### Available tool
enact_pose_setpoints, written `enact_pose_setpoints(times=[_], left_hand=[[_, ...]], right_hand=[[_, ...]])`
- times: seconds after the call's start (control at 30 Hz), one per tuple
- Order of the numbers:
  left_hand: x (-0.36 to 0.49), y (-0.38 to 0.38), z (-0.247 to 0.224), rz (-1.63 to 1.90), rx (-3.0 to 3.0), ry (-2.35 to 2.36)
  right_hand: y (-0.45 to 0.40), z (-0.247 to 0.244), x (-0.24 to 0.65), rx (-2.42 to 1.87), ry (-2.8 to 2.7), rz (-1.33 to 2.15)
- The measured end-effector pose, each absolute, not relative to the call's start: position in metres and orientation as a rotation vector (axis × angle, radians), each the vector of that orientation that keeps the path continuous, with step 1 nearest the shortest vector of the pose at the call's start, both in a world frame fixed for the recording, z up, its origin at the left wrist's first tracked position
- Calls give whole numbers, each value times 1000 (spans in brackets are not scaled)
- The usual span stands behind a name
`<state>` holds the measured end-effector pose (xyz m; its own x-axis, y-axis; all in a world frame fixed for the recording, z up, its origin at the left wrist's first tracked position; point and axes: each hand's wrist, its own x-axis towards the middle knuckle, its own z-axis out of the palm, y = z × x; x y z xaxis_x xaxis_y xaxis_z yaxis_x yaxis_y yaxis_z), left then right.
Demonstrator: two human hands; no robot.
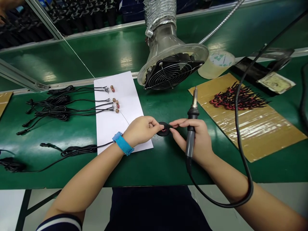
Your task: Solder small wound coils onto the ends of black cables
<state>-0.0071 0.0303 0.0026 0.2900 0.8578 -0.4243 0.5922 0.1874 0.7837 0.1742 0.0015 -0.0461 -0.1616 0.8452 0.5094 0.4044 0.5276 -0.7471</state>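
Note:
My left hand [144, 130], with a blue band on its wrist, pinches a small black round disc [164, 129] over the green bench. Red bits of wire show in the disc's middle. A soldering iron [191, 138] rests in my right hand [201, 141], its metal tip pointing up and away from the disc. The thumb and forefinger of that hand reach to the disc's right edge; whether they touch it I cannot tell. Beneath my left hand lies a white sheet [115, 122]. A black cable [79, 149] runs from the left toward my left wrist, where its end is hidden.
Bundled black cables [55, 107] lie at the left, bare ends beside small brass-coloured parts [116, 104]. A fume extractor hood [170, 69] hangs at the back. On the right, short red-and-black wires [238, 98] lie on brown card [262, 138]; the iron's cord [240, 141] loops over my right forearm.

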Motion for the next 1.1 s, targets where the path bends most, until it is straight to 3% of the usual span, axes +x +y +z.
enact_pose_setpoints(times=[0.3, 0.43, 0.63, 0.77, 0.93, 1.1], left_hand=[[-11, 25, 2, 367, 1602, 1368], [-29, 19, 12, 403, 1710, 1508], [-49, 9, 21, 66, 1867, 1729], [-50, 8, 24, 113, 1883, 1860], [-55, 16, 16, 78, 1857, 1907], [-60, 15, 19, 313, 1823, 1782]], right_hand=[[5, -45, 168, -986, -1711, 695], [6, -45, 169, -977, -1808, 527], [4, -45, 175, -898, -2147, 46], [1, -39, 176, -864, -2257, -234], [-1, -38, 177, -861, -2260, -289], [-4, -36, 177, -927, -2204, -187]])
